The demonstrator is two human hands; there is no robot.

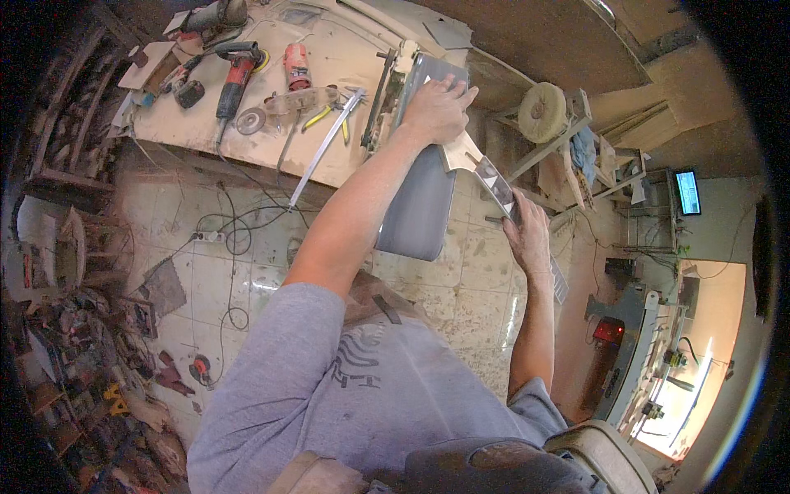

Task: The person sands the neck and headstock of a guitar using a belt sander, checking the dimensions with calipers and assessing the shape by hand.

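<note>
A grey upholstered seat panel [415, 210] leans with its top end on the edge of the workbench [206, 132] and hangs down over the tiled floor. My left hand [436, 107] lies flat on the panel's upper end, fingers spread, pressing on it. A pale wooden frame piece [471, 156] with a shiny metal end sticks out from the panel's right side. My right hand [527, 235] grips the lower end of that piece.
The workbench carries a red angle grinder [234, 74], a red can [296, 66], a saw [325, 146] and yellow-handled pliers. Cables and a power strip [210, 237] lie on the floor. A buffing wheel [539, 111] stands at the right, with clutter at the far left.
</note>
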